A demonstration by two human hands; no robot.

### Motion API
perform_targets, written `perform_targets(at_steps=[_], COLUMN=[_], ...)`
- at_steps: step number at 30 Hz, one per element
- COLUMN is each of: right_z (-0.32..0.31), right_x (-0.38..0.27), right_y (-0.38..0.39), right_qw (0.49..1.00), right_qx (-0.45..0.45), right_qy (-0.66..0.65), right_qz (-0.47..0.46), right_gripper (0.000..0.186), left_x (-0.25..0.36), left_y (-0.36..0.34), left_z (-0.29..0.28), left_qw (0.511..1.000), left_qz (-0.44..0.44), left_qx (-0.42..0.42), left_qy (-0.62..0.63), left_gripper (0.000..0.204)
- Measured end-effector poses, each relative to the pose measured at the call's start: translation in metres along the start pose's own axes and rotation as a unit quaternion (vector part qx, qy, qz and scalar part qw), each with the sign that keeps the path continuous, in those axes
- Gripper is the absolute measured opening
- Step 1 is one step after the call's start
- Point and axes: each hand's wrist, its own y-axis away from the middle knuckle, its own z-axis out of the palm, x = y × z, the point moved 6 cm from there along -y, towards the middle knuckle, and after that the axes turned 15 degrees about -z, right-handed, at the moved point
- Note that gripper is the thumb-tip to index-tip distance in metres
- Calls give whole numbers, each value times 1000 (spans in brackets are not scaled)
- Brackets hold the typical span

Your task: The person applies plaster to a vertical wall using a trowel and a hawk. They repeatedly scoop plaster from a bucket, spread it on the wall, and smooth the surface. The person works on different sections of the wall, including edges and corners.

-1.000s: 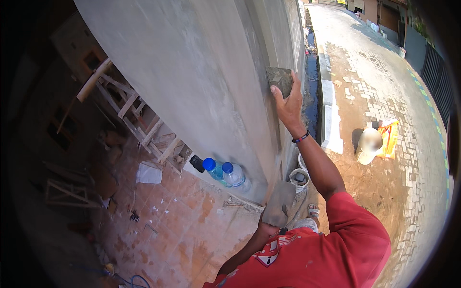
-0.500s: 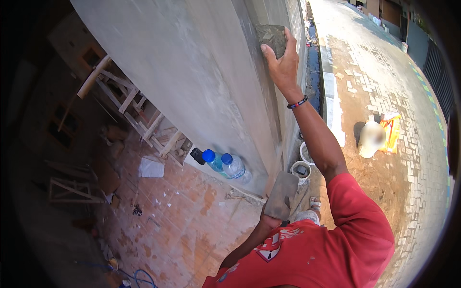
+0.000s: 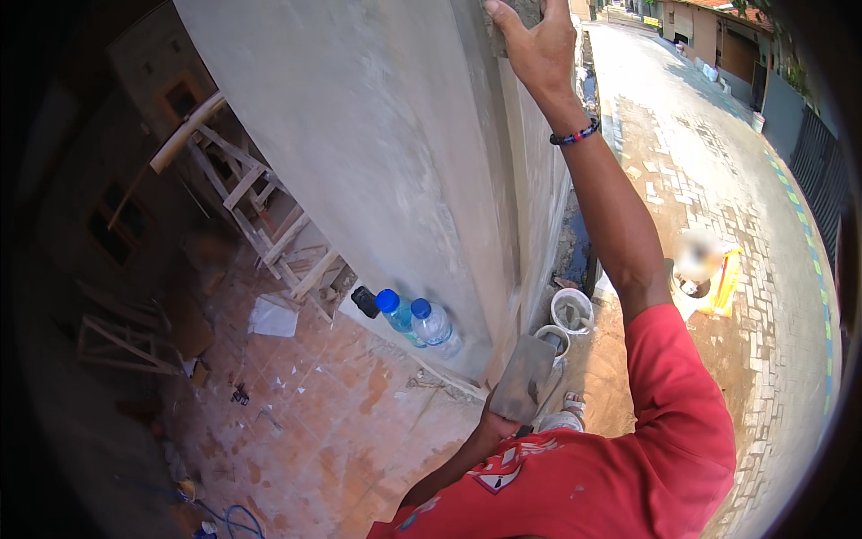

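Above, the right hand (image 3: pixel 544 52), with a dark beaded bracelet (image 3: pixel 575 134) at its wrist, reaches up the outer edge of a grey rendered wall (image 3: pixel 341 135). Its thumb and fingers grip a dark flat block (image 3: pixel 528 13) from opposite sides; the block appears to lie against the wall, though the upper rim of the view cuts it off. Below, the left hand (image 3: pixel 490 429) grips a grey rectangular board (image 3: pixel 523 373) at its lower edge, the fingers mostly hidden behind it; the board is tilted, its face bears a dark patch, and its upper end lies near the wall's bottom corner. Toward the left end of a pale ledge (image 3: pixel 357 317) at the wall's foot rests a small black object (image 3: pixel 365 301); just beside it, nearer the ledge's right end, stand a blue-tinted bottle (image 3: pixel 396 316) and a clear bottle (image 3: pixel 435 327), both blue-capped. Beyond the board's upper end sit two white buckets (image 3: pixel 590 305), close together, the nearer partly hidden. To the left, a wooden trestle (image 3: pixel 241 191) stands on a reddish tiled floor (image 3: pixel 305 431), with a pale sheet (image 3: pixel 273 317) lying near its lower end.
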Motion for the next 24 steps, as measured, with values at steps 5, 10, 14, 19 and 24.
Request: perform_targets(at_steps=[5,10,14,19,24], right_z=[16,-30,-40,2,26], right_x=[26,17,10,17,8], right_y=[10,147,141,-4,-38], right_qw=[994,991,990,999,998], right_qx=[-88,-93,-77,4,-44], right_qy=[28,38,-32,0,8], right_qz=[67,84,113,-54,33], right_gripper=[67,66,65,68,65], left_x=[0,-4,-6,-2,13], left_y=[-8,-11,-12,-19,-35], left_z=[9,19,25,14,-22], left_qw=[995,987,986,990,1000], left_qz=[-36,-75,-82,-65,-19], left_qx=[-89,-140,-141,-124,-24], left_qy=[31,36,28,26,1], left_gripper=[36,37,37,37,35])
